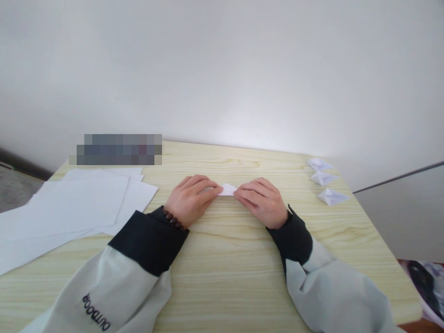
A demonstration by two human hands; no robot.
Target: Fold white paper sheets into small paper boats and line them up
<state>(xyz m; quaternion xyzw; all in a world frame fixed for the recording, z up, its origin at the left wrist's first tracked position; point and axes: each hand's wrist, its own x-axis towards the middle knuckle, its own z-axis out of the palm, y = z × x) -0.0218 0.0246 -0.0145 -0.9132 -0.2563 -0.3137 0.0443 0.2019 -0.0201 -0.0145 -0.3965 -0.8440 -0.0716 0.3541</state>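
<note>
A small piece of folded white paper point(228, 189) lies between my two hands, just above or on the tabletop; its ends are hidden under my fingers. My left hand point(192, 196), with a dark beaded bracelet at the wrist, pinches its left end. At the right end, the fingertips of my right hand point(260, 199) are closed on the same paper. Its visible part has a low peak on the far side and a straight near edge.
Loose sheets of white paper point(86, 203) overlap at the table's left. Three folded paper pieces point(333, 197) with pointed ends stand along the right edge. A pixelated area covers something at the back left. The wooden table point(229, 286) meets a white wall point(222, 69).
</note>
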